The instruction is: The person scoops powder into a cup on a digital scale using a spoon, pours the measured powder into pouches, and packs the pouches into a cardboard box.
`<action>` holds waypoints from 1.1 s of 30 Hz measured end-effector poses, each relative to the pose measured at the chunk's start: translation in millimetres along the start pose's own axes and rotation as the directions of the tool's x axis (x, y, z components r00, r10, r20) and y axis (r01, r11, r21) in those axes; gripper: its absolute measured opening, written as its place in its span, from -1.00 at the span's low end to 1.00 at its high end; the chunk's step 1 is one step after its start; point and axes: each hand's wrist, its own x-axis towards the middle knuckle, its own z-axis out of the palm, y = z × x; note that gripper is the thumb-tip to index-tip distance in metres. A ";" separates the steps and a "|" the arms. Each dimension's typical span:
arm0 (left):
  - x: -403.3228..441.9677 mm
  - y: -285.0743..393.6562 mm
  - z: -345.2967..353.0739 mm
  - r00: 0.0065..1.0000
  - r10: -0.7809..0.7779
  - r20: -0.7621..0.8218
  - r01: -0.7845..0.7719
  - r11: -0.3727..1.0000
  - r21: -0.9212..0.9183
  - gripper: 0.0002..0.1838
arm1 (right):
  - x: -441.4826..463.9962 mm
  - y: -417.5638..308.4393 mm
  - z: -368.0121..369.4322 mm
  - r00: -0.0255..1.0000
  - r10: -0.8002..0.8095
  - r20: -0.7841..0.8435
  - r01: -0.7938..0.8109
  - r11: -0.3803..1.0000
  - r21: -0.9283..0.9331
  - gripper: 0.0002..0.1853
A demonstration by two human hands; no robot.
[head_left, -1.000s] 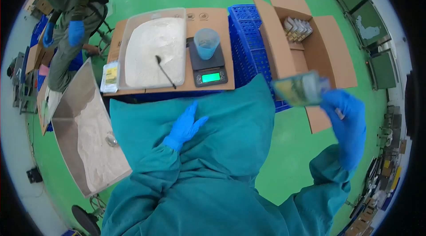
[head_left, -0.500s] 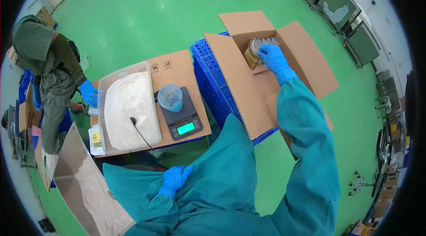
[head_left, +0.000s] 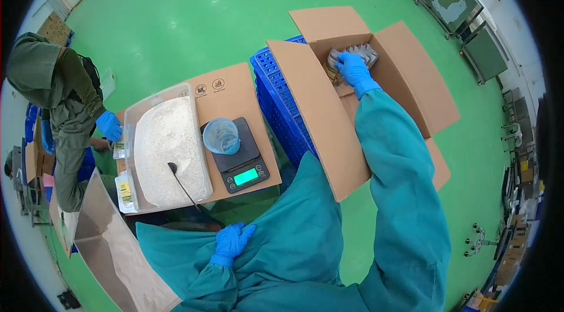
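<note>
My right hand (head_left: 353,69), in a blue glove, reaches into the open cardboard box (head_left: 416,82) and grips a pouch (head_left: 333,59) at the front of a row of pouches (head_left: 368,54). Resting on the teal gown over my lap, my left hand (head_left: 232,240) has its fingers curled in, and whether it pinches the cloth is hidden. A blue cup (head_left: 221,136) stands on the black scale (head_left: 246,162) with a lit green display. Beside it a clear tub (head_left: 130,153) holds white powder (head_left: 164,147) and a black spoon (head_left: 173,167).
Blue crates (head_left: 282,100) stand under and beside the box. At the lower left is a large metal bin (head_left: 97,224) with pale powder. A co-worker (head_left: 64,112) in blue gloves sits at the left, one hand near the tub. Packets (head_left: 125,192) lie left of the tub.
My right hand has carried the pouch from beside the box into it, to the row of pouches. The view has turned toward the box. The co-worker's hand has reached toward the tub's side.
</note>
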 end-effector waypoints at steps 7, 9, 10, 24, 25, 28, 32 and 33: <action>-5.2 0.2 -3.9 0.999 -0.036 0.015 0.037 0.999 -0.021 -0.45 | -7.0 -7.5 -7.2 0.995 0.085 -0.060 -0.078 0.991 0.112 -0.59; -8.3 7.2 -12.2 0.999 -0.033 0.006 0.033 0.999 -0.039 -0.46 | -14.3 -11.5 -21.1 0.990 0.079 -0.114 -0.068 0.993 0.096 -0.54; -8.9 10.4 -17.1 0.999 -0.034 -0.004 0.034 0.998 -0.057 -0.46 | -17.4 -14.9 -31.4 0.983 0.071 -0.167 -0.058 0.995 0.083 -0.50; -47.6 -7.3 -145.8 0.760 -0.255 -0.598 -0.055 0.891 -0.450 -0.72 | -103.0 -166.1 -217.8 0.971 0.037 -0.236 0.142 0.706 0.694 -0.65; -55.5 -12.7 -158.1 0.689 -0.226 -0.689 -0.129 0.897 -0.423 -0.71 | -119.9 -190.9 -224.0 0.972 0.035 -0.231 0.143 0.694 0.706 -0.66; -76.1 -44.2 -177.6 0.606 -0.201 -0.769 -0.234 0.880 -0.414 -0.66 | -169.6 -268.4 -224.6 0.982 0.044 -0.182 0.112 0.643 0.758 -0.65; -76.3 -80.6 -184.6 0.560 -0.351 -0.750 -0.306 0.754 -0.581 -0.69 | -214.7 -329.1 -194.6 0.995 0.005 0.096 -0.077 0.632 0.771 -0.74; -73.2 -89.7 -186.5 0.565 -0.353 -0.746 -0.316 0.743 -0.590 -0.69 | -220.7 -332.2 -177.8 0.989 -0.044 0.138 -0.077 0.645 0.760 -0.75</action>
